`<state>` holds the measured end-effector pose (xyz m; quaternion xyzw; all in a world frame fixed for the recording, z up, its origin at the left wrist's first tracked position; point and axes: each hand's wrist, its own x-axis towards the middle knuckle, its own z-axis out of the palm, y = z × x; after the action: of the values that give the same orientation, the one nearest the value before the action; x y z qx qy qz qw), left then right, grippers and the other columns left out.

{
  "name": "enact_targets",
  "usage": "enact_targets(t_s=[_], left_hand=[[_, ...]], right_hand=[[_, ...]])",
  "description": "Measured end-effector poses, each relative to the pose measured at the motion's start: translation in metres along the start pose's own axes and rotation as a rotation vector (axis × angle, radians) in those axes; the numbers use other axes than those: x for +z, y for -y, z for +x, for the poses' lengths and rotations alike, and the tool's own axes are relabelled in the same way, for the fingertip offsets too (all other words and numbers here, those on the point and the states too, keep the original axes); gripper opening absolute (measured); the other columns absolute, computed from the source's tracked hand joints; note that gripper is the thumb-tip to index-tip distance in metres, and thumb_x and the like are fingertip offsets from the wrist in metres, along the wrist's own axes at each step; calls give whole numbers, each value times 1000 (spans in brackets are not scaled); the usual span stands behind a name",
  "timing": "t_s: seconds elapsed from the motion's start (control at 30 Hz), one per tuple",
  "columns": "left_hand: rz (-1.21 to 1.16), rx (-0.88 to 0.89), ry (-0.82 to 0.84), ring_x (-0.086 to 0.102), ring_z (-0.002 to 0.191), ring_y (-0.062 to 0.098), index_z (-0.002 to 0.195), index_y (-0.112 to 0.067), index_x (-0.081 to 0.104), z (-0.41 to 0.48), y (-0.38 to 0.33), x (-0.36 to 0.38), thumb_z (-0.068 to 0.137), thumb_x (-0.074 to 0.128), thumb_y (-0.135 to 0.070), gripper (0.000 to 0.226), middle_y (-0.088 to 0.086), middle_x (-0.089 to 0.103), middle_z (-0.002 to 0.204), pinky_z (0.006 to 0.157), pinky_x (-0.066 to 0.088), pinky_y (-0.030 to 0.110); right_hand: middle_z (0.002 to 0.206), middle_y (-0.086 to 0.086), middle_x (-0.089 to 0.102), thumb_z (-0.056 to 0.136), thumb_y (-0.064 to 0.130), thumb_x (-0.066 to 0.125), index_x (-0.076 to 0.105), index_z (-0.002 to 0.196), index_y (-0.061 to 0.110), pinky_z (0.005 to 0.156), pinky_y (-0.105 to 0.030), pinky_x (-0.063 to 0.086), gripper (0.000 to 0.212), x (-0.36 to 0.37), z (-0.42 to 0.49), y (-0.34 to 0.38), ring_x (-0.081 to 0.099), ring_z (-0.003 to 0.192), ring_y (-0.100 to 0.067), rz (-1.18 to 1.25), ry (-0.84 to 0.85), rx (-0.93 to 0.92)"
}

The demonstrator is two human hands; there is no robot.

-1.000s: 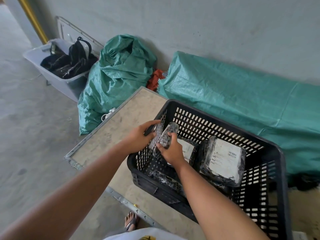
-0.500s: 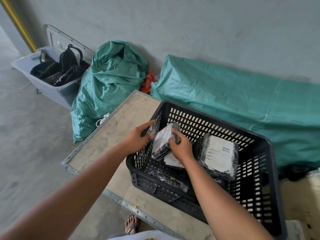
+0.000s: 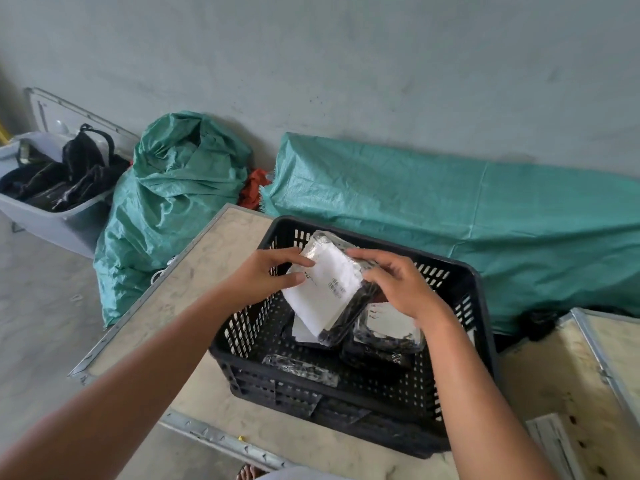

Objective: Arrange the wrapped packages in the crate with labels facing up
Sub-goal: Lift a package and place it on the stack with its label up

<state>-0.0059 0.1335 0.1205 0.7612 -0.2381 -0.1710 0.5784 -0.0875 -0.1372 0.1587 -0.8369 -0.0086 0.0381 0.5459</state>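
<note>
A black slotted plastic crate (image 3: 460,271) sits on a wooden board. Above its middle I hold a black-wrapped package (image 3: 329,289) tilted, its white label facing up. My left hand (image 3: 266,275) grips its left edge and my right hand (image 3: 398,282) grips its right edge. Below it in the crate lies another wrapped package (image 3: 388,327) with its label up, partly hidden by my right hand. A small dark wrapped package (image 3: 301,368) lies against the crate's near wall. A further one under the held package is mostly hidden.
The wooden board (image 3: 194,271) with a metal rim carries the crate. A stuffed green sack (image 3: 173,202) and a long green tarp bundle (image 3: 467,216) lie along the wall. A grey bin (image 3: 55,220) with dark bags stands far left. A wooden box (image 3: 571,375) is at right.
The held package has turned from edge-on to label up and risen above the crate. My left hand left the crate's rim and took the package's left edge.
</note>
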Motion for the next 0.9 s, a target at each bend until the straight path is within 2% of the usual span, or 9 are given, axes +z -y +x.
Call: enact_targets(t_s=[0.07, 0.17, 0.23, 0.43, 0.5, 0.6, 0.67, 0.77, 0.9], left_hand=[[-154, -17, 44, 49, 136, 1, 104, -29, 81, 2, -4, -1, 83, 81, -28, 22, -15, 68, 132, 116, 37, 49], [-199, -16, 168, 63, 123, 15, 106, -26, 82, 3, -13, 0, 81, 81, -21, 25, -3, 74, 122, 100, 54, 32], [-231, 20, 193, 62, 125, 16, 112, -25, 80, 2, -17, 3, 82, 79, -17, 31, -3, 71, 129, 96, 53, 23], [-501, -30, 75, 57, 131, 13, 126, -25, 73, -2, -16, 20, 86, 71, -8, 44, -9, 62, 142, 98, 55, 34], [-564, -41, 12, 59, 130, 16, 128, -27, 72, 1, -14, 25, 86, 70, -5, 47, -5, 60, 144, 95, 57, 34], [-643, -78, -74, 65, 122, 19, 129, -31, 71, 8, -11, 27, 85, 69, -5, 51, -4, 61, 143, 89, 60, 35], [-674, -110, -103, 69, 114, 17, 130, -35, 70, 13, -7, 26, 85, 69, -8, 53, -5, 64, 140, 83, 62, 36], [-663, -124, -101, 69, 113, 18, 133, -39, 66, 19, 1, 25, 86, 70, -12, 55, -5, 63, 140, 84, 62, 40], [-552, -141, -117, 67, 118, 17, 133, -44, 65, 31, 15, 27, 83, 73, -17, 56, -8, 59, 142, 90, 60, 40]], right_hand=[[129, -15, 68, 91, 22, 60, 74, 119, 46, 105, -67, 40, 39, -15, -2, 7, 52, 119, -55, 44, 46, -26], [132, 4, 70, 83, 27, 61, 76, 120, 40, 113, -59, 39, 42, -33, -5, 16, 64, 120, -21, 133, 86, -27], [127, 12, 72, 84, 28, 61, 76, 121, 38, 114, -55, 38, 41, -41, -3, 18, 62, 118, -13, 164, 95, -33], [138, 21, 64, 98, 15, 68, 70, 128, 40, 109, -27, 47, 39, -36, 5, 19, 60, 124, 3, 247, -118, -174], [144, 18, 60, 94, 19, 73, 66, 130, 48, 112, -33, 47, 46, -28, 5, 14, 59, 129, -6, 238, -137, -183], [165, 8, 33, 83, 49, 76, 54, 137, 60, 124, -46, 25, 60, -16, 4, 6, 27, 153, -10, 55, -127, -122], [167, 12, 24, 80, 57, 75, 46, 137, 68, 123, -45, 19, 66, -7, 4, 1, 21, 154, -10, -47, -90, -82], [154, 23, 32, 84, 45, 80, 41, 136, 74, 115, -31, 23, 71, 6, 8, -7, 28, 145, -1, -83, -56, -76], [156, 20, 37, 86, 29, 83, 38, 145, 65, 113, -24, 24, 83, 14, 25, -25, 31, 140, 4, -105, -65, -48]])
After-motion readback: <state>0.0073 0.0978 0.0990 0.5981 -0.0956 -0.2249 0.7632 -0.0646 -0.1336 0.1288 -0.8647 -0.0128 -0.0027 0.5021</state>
